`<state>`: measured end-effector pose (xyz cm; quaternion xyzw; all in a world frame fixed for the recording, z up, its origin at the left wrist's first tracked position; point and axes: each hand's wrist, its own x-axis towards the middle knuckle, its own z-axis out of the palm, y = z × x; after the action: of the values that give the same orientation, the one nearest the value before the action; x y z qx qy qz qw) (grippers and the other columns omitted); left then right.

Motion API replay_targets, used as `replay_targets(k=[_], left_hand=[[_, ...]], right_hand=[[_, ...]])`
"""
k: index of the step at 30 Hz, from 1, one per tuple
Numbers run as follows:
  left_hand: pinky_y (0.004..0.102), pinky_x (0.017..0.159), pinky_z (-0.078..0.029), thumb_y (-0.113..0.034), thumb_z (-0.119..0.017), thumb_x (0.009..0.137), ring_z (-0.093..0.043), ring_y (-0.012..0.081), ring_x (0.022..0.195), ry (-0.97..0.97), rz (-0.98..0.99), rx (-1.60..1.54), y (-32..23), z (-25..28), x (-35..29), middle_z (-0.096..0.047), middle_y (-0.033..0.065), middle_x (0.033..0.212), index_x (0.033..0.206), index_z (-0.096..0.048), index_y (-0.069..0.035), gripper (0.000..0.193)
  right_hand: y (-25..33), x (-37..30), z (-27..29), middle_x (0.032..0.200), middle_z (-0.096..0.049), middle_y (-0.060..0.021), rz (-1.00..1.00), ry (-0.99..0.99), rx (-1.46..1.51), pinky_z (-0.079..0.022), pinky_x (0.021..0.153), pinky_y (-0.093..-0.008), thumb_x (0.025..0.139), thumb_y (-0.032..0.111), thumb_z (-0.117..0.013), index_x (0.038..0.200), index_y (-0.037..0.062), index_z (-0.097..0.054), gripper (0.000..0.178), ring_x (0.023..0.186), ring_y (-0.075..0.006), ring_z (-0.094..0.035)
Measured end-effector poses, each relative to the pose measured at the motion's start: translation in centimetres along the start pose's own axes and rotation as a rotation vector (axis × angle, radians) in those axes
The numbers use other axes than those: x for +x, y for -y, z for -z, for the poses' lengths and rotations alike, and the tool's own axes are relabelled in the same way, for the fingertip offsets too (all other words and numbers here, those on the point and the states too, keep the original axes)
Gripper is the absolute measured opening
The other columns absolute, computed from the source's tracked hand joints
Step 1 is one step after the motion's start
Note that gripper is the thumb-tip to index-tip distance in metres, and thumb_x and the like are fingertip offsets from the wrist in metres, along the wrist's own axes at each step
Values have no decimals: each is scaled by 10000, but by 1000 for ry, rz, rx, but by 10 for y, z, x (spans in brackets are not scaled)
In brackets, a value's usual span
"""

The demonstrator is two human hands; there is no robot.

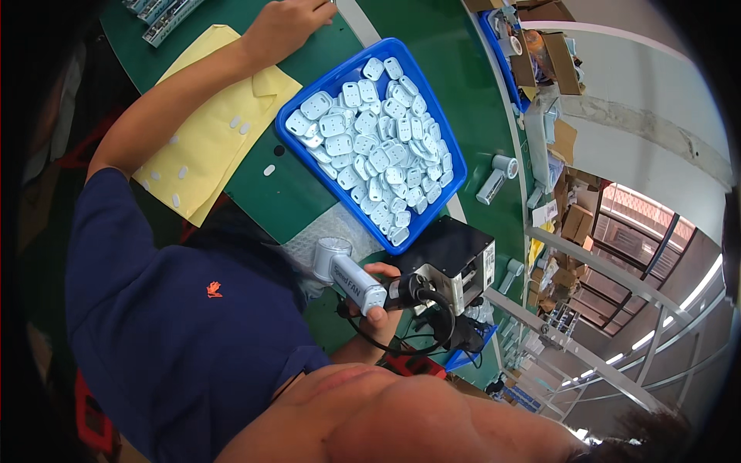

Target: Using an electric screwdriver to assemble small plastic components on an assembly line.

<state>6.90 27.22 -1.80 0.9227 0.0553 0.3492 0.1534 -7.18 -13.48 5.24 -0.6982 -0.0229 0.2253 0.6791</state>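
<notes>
My right hand (378, 318) grips a pale grey-blue handheld fan (359, 282), thumb at its lower end and fingers along the far side. The fan's round head points left, over bubble wrap. Right beside that hand is a black cylindrical device (403, 292) with a cable; whether the hand touches it cannot be told. My left hand (289, 29) reaches forward at the top edge, fingers curled together; whatever is in them is hidden. Between the hands a blue tray (292, 143) holds many pale rounded plastic covers (378, 158). Under my left forearm lies a yellow sheet (212, 174) with several small white oval pieces.
A black metal box (440, 245) stands right of the tray. Another handheld fan (494, 181) lies farther right on the green table (266, 204). Printed boxes (166, 19) are at the top left. Cardboard boxes (577, 222) and a metal frame (602, 363) are at the right.
</notes>
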Motion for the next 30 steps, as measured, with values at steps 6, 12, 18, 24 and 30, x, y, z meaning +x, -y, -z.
replay_targets(k=[6, 12, 18, 24, 30], left_hand=[[338, 487, -463, -125, -606, 770, -597, 221, 565, -116, -198, 191, 3, -4, -3, -533, 63, 742, 772, -573, -80, 56], [340, 540, -481, -138, -613, 731, -614, 198, 621, -63, -289, 253, 13, -21, 4, -538, 50, 746, 728, -571, -86, 68], [341, 579, -497, -172, -637, 736, -633, 209, 676, -80, -164, 204, 6, -18, 3, -563, 61, 777, 750, -586, -82, 105], [337, 564, -501, -179, -646, 755, -634, 221, 670, -35, -139, 278, 5, -24, 12, -564, 79, 778, 763, -583, -65, 130], [314, 526, -505, -174, -638, 776, -636, 218, 661, 2, -133, 247, 1, -44, 17, -562, 94, 772, 772, -573, -41, 148]], right_hand=[[1, 3, 3, 764, -585, -116, -72, -2, 29, -444, 424, -253, 560, 536, -837, 1163, 4, -459, 889, 481, -145, -549], [1, 6, 1, 754, -580, -108, -52, 14, 36, -446, 426, -253, 561, 540, -841, 1157, -8, -461, 895, 478, -146, -549], [1, 2, 6, 923, -611, -126, -48, 62, 41, -456, 515, -213, 626, 534, -817, 1199, -14, -473, 865, 685, -137, -587], [-1, 4, 5, 916, -605, -122, -64, 37, 44, -451, 511, -214, 608, 572, -809, 1186, -12, -482, 884, 668, -131, -580], [-7, 8, 12, 700, -578, -94, -7, 27, 67, -482, 446, -270, 598, 569, -831, 1181, -14, -447, 910, 468, -149, -555]])
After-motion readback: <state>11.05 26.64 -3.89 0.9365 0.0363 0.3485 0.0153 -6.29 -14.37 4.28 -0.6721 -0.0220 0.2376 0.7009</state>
